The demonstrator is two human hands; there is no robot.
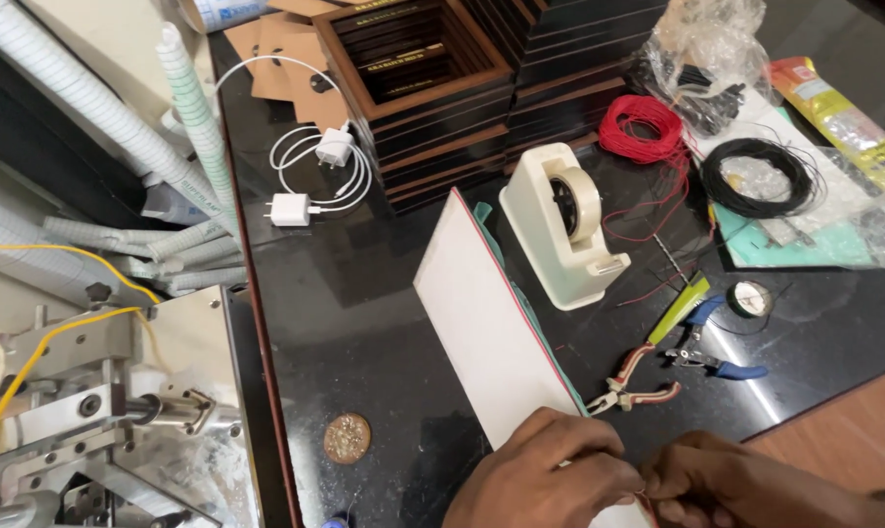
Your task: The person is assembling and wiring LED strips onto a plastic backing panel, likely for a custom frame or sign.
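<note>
Where the hands meet: at the bottom edge of the view, over the near end of a white board [491, 323], both hands work on a thin red wire [644, 497].
Left hand [545, 479]: fingers curled together, tips pinching at the wire where it meets the board's near end.
Right hand [731, 484]: fingers closed on the same wire, just beside the left hand, almost touching it.
Wire: only a short red bit shows between the fingertips; where it runs from there I cannot tell.
Progress: by the look of it, the wire is being fixed or twisted at the board's near end; the join itself is hidden by the fingers, so how much is done cannot be read.
Unused stock: a red wire coil [643, 127] and a black wire coil [755, 176] lie well apart at the far right.
Tools: red-handled pliers [630, 383] lie just right of the board, blue-handled strippers [706, 344] beyond them, neither one held.
Tape dispenser [564, 225]: stands near the board's far end, upright.
Edges: the dark tabletop [364, 323] ends at the left against a metal machine [100, 411], and its right corner falls away close to the right hand.
Open room: bare surface lies left of the board, with only a small round disc [347, 437] and white chargers [315, 176] farther back.
</note>
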